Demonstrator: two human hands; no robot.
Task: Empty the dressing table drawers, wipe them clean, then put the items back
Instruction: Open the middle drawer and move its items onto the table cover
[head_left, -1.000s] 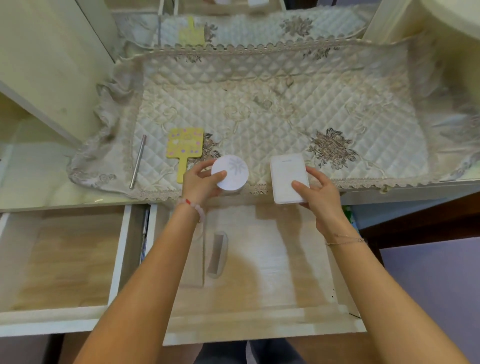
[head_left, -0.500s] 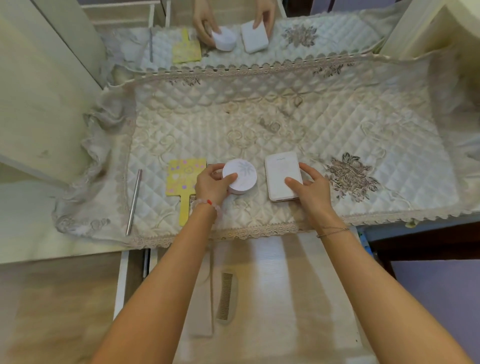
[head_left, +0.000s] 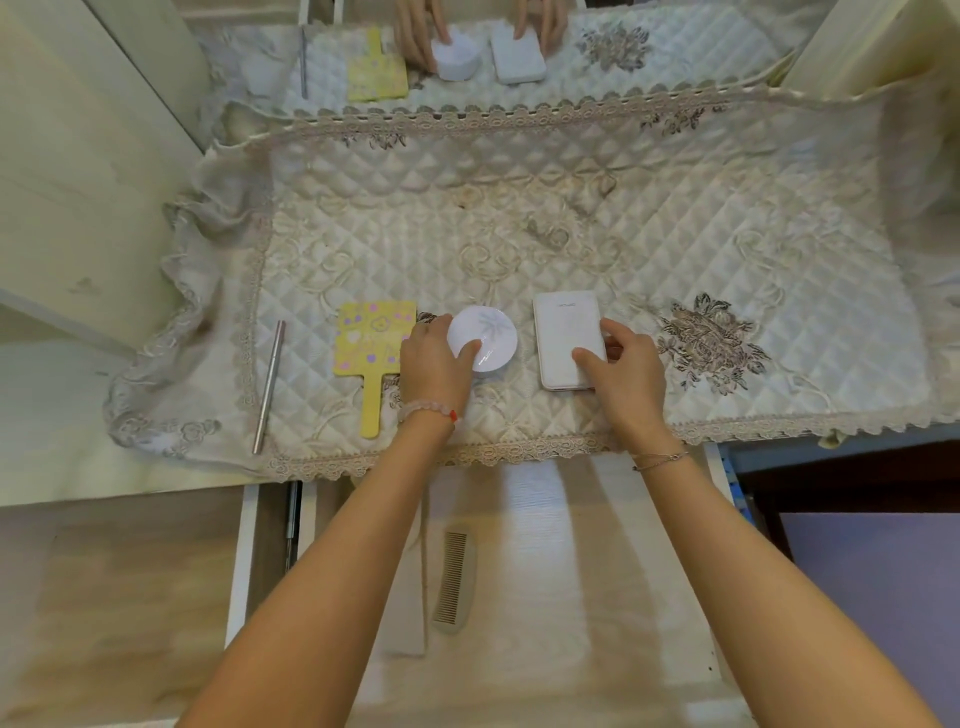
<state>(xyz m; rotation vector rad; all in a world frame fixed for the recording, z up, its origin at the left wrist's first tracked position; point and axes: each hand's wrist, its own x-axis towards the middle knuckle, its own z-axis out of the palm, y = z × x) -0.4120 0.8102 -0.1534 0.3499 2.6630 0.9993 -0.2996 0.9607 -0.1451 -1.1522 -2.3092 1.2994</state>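
On the quilted cloth (head_left: 571, 234), both items now rest.
I see left hand (head_left: 434, 364) still gripping the round jar (head_left: 488, 338), right hand (head_left: 623, 366) fingers curled on the white box (head_left: 566, 332).

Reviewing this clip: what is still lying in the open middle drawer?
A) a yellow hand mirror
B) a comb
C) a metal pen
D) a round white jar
B. The comb lies on the drawer floor between the forearms, while the other items sit up on the quilted cloth.
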